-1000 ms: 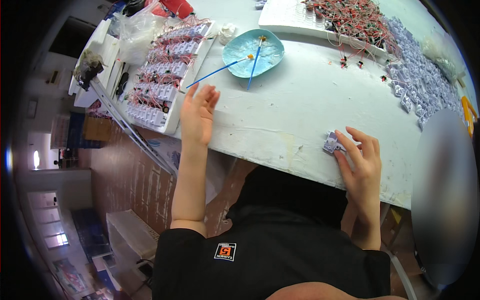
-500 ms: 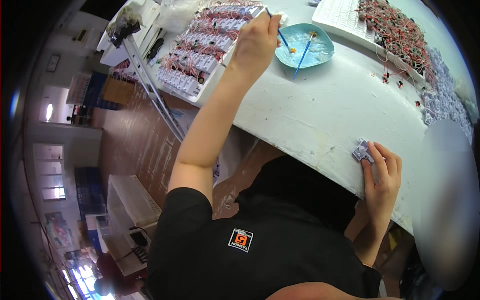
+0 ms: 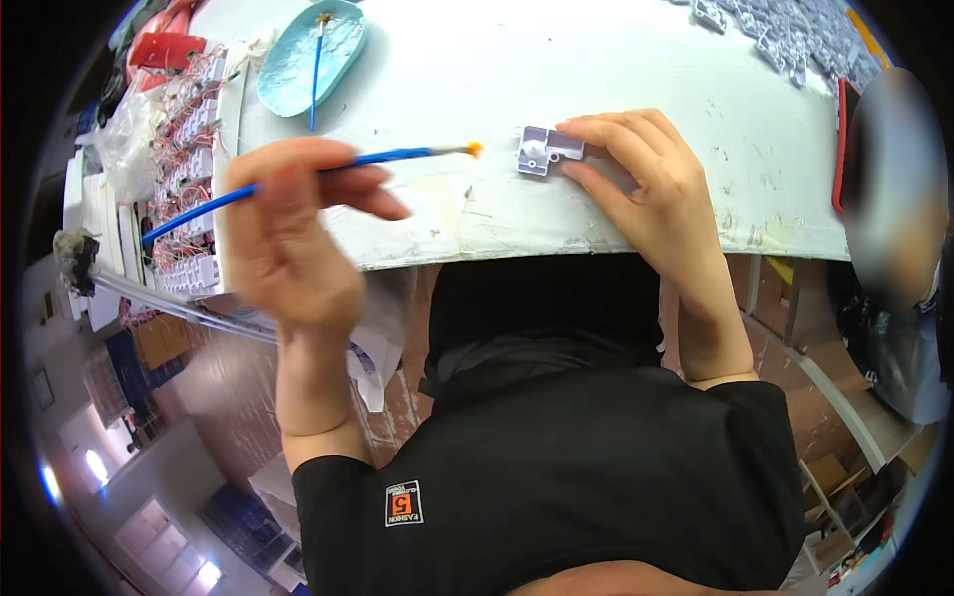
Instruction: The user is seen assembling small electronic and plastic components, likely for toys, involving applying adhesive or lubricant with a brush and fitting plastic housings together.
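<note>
A blue-handled paintbrush (image 3: pixel 397 156) is gripped in my left hand (image 3: pixel 298 233), which is slightly blurred. Its orange bristle tip points right, toward a small grey plastic housing (image 3: pixel 534 149). With thumb and fingers, my right hand (image 3: pixel 646 184) holds that housing by its right edge on the white table. The housing's hollow side, with moulded posts, faces up. Beyond my left hand lies a light blue dish (image 3: pixel 348 60) with a whitish, wet-looking substance inside. A second blue brush (image 3: pixel 317 74) rests in it, its handle over the near rim.
Wired white parts (image 3: pixel 189 164) stand in rows at the table's left. Many grey housings (image 3: pixel 785 30) lie heaped at the far right. A red-edged object (image 3: pixel 843 149) sits by the right table edge. A metal rail (image 3: pixel 189 313) runs beside the table at left.
My left hand has lifted the brush out of the dish and brought it nearer, toward the housing. The view has turned rightward. My right hand still holds the housing.
</note>
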A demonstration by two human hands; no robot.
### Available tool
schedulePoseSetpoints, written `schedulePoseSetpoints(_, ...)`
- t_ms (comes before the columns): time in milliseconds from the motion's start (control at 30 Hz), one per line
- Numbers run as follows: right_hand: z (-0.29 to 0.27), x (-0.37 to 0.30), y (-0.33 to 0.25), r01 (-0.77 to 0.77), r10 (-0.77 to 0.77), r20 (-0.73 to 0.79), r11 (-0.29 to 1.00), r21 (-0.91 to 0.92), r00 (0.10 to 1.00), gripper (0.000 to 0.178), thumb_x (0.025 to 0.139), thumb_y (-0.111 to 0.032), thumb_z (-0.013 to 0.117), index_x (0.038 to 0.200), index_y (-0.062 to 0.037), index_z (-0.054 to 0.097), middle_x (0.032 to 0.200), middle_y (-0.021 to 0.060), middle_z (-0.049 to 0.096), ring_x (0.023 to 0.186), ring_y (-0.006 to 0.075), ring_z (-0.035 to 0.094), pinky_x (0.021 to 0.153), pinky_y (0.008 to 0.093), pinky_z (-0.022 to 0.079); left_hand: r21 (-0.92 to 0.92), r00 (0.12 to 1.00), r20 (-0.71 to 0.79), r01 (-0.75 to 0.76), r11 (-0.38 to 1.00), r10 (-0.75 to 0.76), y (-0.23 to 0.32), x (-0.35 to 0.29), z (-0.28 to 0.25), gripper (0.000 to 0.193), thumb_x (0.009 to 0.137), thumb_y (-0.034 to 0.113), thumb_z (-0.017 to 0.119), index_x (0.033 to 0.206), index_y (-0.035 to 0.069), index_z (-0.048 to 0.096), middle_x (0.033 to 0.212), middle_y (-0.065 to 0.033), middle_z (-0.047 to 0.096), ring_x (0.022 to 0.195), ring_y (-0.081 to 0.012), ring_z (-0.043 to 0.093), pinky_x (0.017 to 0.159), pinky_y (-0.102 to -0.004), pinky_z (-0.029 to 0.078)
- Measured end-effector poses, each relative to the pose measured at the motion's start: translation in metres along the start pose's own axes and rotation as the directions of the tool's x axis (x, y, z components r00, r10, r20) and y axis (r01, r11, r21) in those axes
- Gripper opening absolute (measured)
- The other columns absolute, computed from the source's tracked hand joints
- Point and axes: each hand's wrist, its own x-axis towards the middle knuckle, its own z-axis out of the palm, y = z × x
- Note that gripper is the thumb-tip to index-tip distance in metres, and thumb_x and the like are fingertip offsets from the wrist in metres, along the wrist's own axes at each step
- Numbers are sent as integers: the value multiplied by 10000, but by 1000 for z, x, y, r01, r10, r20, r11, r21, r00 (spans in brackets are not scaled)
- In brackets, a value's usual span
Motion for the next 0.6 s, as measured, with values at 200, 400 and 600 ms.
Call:
schedulePoseSetpoints(200,0,-5,-3,-38,38,-17,999,-29,999,234,793,-52,795,1020,-68,739,935,39,715,897,210,644,776,318,534,50,993,89,-81,995,77,-16,-7,35,219,1077,126,495,1011,-67,576,894,-120,674,677,-162,707,602,-266,599)
schedulePoseSetpoints(400,4,-8,2,10,-11,-49,1000,-11,999,159,803,-88,765,938,-43,695,917,58,674,916,246,626,817,361,529,85,990,85,-120,989,113,-10,-6,37,232,1078,129,490,1011,-74,579,906,-132,677,677,-162,706,597,-271,606)
schedulePoseSetpoints(600,4,-6,2,46,-49,-58,998,-43,997,126,794,-88,765,847,-38,662,892,55,655,900,246,619,806,362,530,53,979,158,-141,989,131,-13,-3,43,201,1067,89,505,1018,-86,590,902,-136,673,669,-161,700,595,-272,607)
